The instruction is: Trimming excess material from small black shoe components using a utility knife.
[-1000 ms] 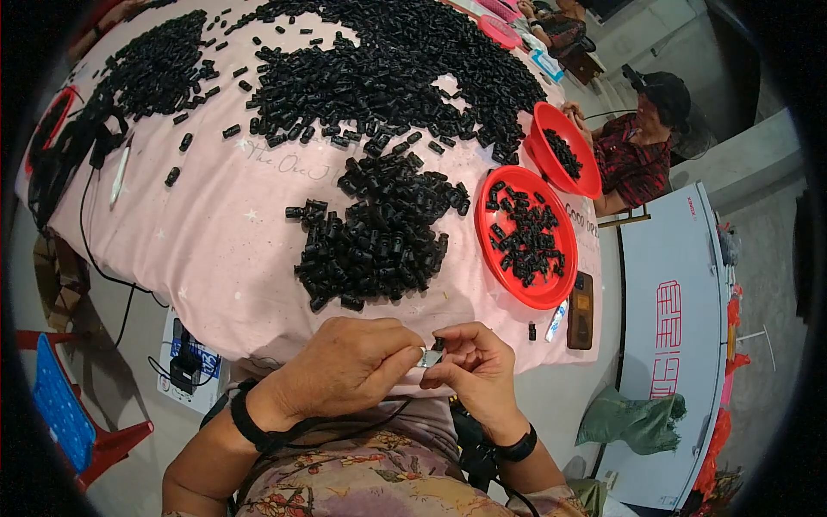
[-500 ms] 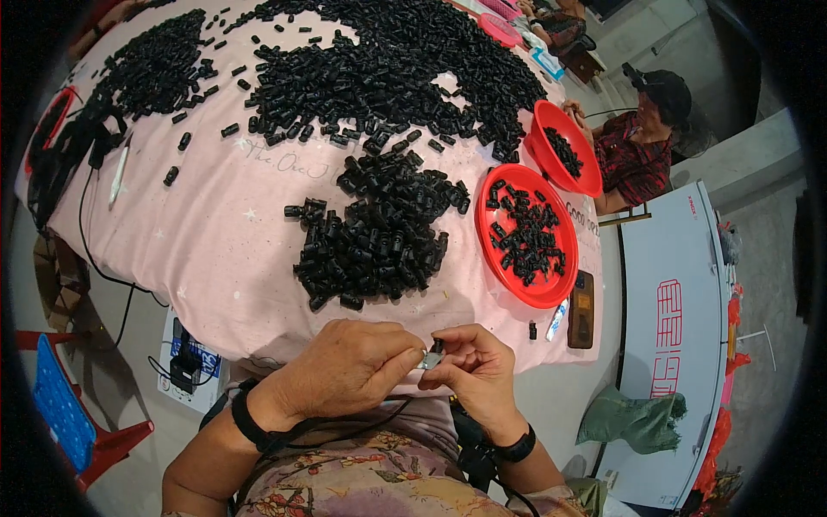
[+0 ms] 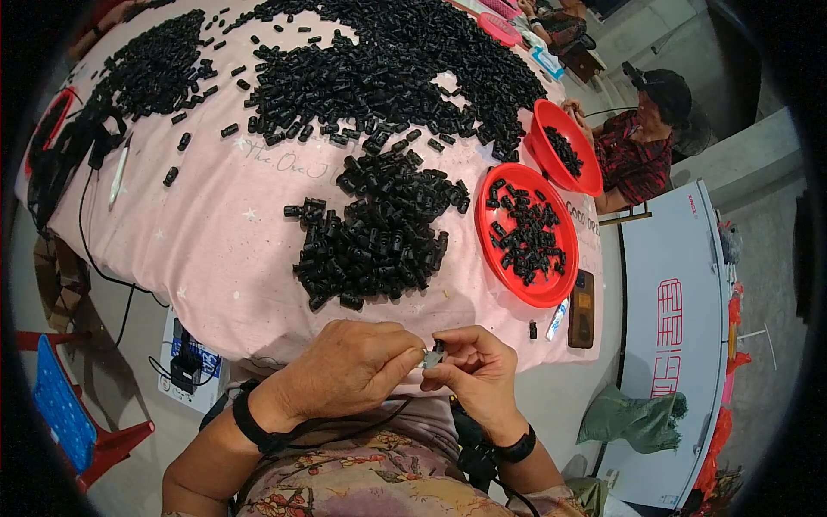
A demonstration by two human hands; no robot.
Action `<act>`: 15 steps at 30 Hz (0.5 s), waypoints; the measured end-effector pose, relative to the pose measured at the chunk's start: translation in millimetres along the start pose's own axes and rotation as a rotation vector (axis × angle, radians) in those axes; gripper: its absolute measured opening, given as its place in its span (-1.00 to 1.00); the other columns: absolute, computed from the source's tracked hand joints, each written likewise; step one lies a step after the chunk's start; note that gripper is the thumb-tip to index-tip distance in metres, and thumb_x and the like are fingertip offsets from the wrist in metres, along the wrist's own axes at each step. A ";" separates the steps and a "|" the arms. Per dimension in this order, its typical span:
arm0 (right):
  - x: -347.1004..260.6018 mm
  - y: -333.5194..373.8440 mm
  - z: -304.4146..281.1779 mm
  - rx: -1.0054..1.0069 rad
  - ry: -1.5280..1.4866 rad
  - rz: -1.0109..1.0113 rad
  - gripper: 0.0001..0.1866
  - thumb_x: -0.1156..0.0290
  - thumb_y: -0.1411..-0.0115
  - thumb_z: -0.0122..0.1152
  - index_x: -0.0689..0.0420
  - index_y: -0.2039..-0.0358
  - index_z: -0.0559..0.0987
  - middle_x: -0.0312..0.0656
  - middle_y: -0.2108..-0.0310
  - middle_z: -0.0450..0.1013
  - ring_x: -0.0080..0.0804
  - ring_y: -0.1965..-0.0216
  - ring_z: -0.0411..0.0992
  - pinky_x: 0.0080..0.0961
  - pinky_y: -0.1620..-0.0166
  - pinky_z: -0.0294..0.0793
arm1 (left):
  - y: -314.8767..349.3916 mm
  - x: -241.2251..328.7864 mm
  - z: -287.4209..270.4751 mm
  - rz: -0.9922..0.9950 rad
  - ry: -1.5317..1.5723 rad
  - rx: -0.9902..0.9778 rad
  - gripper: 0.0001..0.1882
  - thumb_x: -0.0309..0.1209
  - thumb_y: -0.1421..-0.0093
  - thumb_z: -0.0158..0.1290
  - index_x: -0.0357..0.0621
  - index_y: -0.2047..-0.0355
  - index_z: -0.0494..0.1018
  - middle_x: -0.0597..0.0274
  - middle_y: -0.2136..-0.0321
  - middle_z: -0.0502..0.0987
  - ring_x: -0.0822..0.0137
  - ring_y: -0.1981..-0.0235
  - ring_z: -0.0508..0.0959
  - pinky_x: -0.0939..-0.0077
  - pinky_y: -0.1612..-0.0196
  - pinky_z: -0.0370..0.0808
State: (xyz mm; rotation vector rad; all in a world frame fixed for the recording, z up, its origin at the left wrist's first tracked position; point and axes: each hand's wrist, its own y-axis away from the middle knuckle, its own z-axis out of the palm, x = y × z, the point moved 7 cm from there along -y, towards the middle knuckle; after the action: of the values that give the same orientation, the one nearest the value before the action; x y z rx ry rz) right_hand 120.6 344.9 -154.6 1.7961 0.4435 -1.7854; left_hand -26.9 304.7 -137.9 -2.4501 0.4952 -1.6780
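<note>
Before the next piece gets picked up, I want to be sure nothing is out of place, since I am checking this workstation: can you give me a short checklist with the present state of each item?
1. Small part pinched between both hands: ok; left hand and right hand meet on it at the table edge.
2. Whether the part is fully put together: cannot tell, the fingers cover it.
3. Supply within reach: ok; a heap of black pieces lies just beyond the hands on the pink cloth.
4. Near red tray: ok; it sits flat with black pieces in it and bare room left.
5. Stray piece near the cloth's edge: not ok, it lies apart from the piles and could drop.
</note>
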 end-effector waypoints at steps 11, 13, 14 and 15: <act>-3.4 -0.7 1.2 0.057 -0.006 0.010 -0.64 0.75 -0.06 0.25 0.32 0.11 0.44 -0.18 0.43 0.47 -0.46 0.47 0.54 -0.59 0.38 0.61 | 0.2 -2.7 -1.6 -0.059 0.030 0.036 -0.83 -0.46 -0.23 -0.07 -0.27 0.30 0.49 0.01 0.49 0.51 0.02 0.46 0.54 0.28 0.39 0.44; -3.9 -1.2 1.3 0.063 -0.028 0.024 -0.64 0.75 -0.06 0.25 0.33 0.11 0.44 -0.19 0.44 0.46 -0.46 0.47 0.54 -0.59 0.38 0.61 | 1.6 -7.3 -4.7 -0.070 0.057 0.113 -0.82 -0.40 -0.24 -0.06 -0.24 0.36 0.48 0.03 0.52 0.50 0.00 0.48 0.52 0.27 0.43 0.42; -4.2 -1.1 0.7 0.076 -0.037 0.034 -0.64 0.75 -0.06 0.24 0.33 0.10 0.44 -0.19 0.44 0.46 -0.47 0.47 0.54 -0.59 0.38 0.62 | 1.5 -7.5 -6.3 -0.069 0.055 0.114 -0.82 -0.40 -0.24 -0.06 -0.24 0.36 0.48 0.03 0.52 0.50 0.00 0.48 0.52 0.27 0.43 0.42; -3.9 -0.8 -0.7 0.091 -0.046 0.044 -0.63 0.76 -0.06 0.23 0.33 0.10 0.43 -0.20 0.45 0.45 -0.47 0.47 0.54 -0.59 0.37 0.62 | 0.7 -9.7 -9.1 -0.090 0.062 0.124 -0.82 -0.40 -0.25 -0.06 -0.24 0.35 0.48 0.02 0.51 0.50 0.01 0.48 0.52 0.28 0.43 0.42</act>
State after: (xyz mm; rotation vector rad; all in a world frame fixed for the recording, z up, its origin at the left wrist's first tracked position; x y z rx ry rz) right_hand 120.4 346.6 -151.0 1.8076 0.3067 -1.8385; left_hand -38.6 308.0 -143.3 -2.3710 0.2822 -1.7667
